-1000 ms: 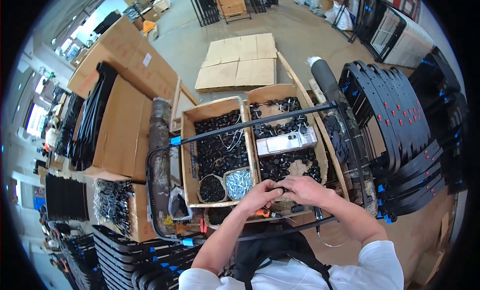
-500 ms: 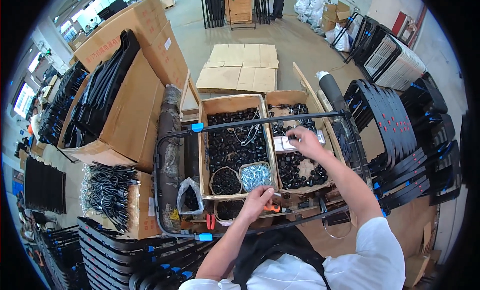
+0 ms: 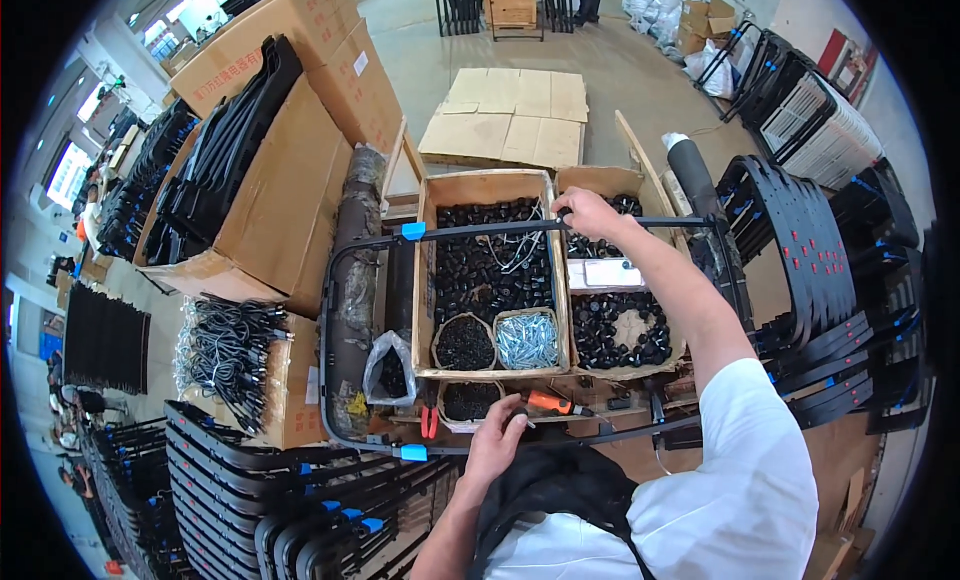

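A black tubular frame (image 3: pixel 470 232) with blue clips lies across the wooden bins. My right hand (image 3: pixel 592 216) is at its far rail, fingers pinched around a small black knob-like part (image 3: pixel 564 214) against the tube. My left hand (image 3: pixel 494 442) is by the near rail, thumb and fingers closed on a small dark piece (image 3: pixel 520 416), mostly covered. Beside that hand lies an orange-handled power screwdriver (image 3: pixel 550 403). Below the frame, a wooden bin (image 3: pixel 425 280) holds many black knobs (image 3: pixel 480 280), a tub of silver screws (image 3: pixel 527 340) and a tub of small black parts (image 3: pixel 465 343).
The right-hand bin (image 3: pixel 665 195) holds more black parts and a white box (image 3: pixel 605 273). Red-handled pliers (image 3: pixel 429 420) and a plastic bag (image 3: pixel 388 370) sit near the front left. Cartons (image 3: pixel 285 200), bundled cables (image 3: pixel 232 355) and stacked black frames (image 3: pixel 215 480) stand left; more frames (image 3: pixel 795 250) stand right.
My right hand has moved from above the right-hand bin to the frame's far rail. My left hand has drawn back from near the screw tub to the near rail. The view has shifted slightly.
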A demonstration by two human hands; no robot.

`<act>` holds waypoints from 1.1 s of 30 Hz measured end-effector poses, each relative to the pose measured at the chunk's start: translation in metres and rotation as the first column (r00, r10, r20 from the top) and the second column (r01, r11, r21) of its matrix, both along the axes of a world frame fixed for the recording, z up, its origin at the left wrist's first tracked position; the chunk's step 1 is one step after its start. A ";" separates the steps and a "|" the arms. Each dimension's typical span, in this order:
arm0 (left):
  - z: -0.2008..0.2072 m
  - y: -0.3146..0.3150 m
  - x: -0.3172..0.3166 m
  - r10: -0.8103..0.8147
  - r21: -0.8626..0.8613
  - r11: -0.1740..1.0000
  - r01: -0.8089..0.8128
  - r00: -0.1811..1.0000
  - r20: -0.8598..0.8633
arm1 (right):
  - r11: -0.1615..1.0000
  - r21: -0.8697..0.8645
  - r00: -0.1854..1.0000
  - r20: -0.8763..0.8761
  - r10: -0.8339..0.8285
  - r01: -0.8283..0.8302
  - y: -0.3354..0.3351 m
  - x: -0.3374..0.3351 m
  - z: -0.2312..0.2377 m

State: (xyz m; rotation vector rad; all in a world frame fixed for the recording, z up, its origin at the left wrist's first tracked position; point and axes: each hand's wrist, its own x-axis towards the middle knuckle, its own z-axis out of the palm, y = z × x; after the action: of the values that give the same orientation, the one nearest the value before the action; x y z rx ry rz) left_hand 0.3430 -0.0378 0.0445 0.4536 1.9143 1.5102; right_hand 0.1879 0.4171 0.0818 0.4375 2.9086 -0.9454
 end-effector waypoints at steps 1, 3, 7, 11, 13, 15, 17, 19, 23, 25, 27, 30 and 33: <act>0.005 0.004 0.004 -0.003 -0.002 1.000 0.003 1.000 0.001 | 1.000 -0.002 1.000 0.001 -0.003 0.003 0.007 0.002 -0.003; 0.016 0.008 0.012 -0.001 -0.090 0.996 0.008 0.997 0.081 | 0.966 0.202 0.985 -0.011 0.170 -0.164 0.016 -0.002 -0.002; 0.012 0.013 0.031 0.023 -0.101 0.995 -0.020 0.999 0.032 | 0.912 0.373 0.983 0.128 0.133 -0.172 0.006 -0.015 0.014; 0.010 0.015 0.048 0.048 -0.075 0.996 -0.051 0.998 -0.044 | 0.882 0.453 0.991 0.022 0.131 -0.127 0.006 -0.021 0.008; 0.021 0.020 0.053 0.084 -0.067 0.994 -0.089 0.994 -0.073 | 0.880 0.458 0.991 0.011 0.134 -0.124 0.009 -0.023 0.003; 0.017 0.018 0.056 0.062 -0.100 0.992 -0.072 0.993 -0.099 | 0.889 0.445 0.994 0.039 0.102 -0.108 0.012 -0.021 -0.001; 0.012 0.013 0.061 0.039 -0.137 0.989 -0.055 0.992 -0.118 | 0.912 0.399 0.995 0.045 0.088 -0.099 0.014 -0.022 -0.003; 0.013 0.014 0.062 0.028 -0.132 0.990 -0.044 0.992 -0.120 | 0.921 0.345 0.981 0.124 0.147 -0.181 0.017 -0.022 0.001; 0.017 0.023 0.067 0.046 -0.154 0.986 -0.069 0.988 -0.144 | 0.858 0.475 0.979 0.148 0.142 -0.196 0.012 -0.021 0.002; 0.022 0.023 0.064 -0.029 -0.215 0.977 0.008 0.995 -0.097 | 0.822 0.544 0.981 0.167 0.093 -0.171 0.001 -0.023 0.016; 0.013 0.025 0.066 -0.062 -0.176 0.984 0.040 0.991 -0.121 | 0.808 0.571 0.985 0.157 0.067 -0.146 0.002 -0.025 0.015; 0.012 0.029 0.067 -0.161 -0.187 0.974 0.127 0.971 -0.176 | 0.861 0.483 0.987 0.096 0.127 -0.158 0.011 -0.034 0.000; 0.013 0.039 0.075 -0.131 -0.151 0.981 0.122 0.990 -0.048 | 0.896 0.407 0.984 0.079 0.158 -0.177 0.011 -0.033 -0.010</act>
State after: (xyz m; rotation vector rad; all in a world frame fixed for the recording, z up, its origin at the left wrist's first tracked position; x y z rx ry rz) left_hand 0.4177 0.0016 0.0579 0.5462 1.9863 1.2762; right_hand 0.1551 0.4280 0.0720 0.2111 3.0360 -0.2875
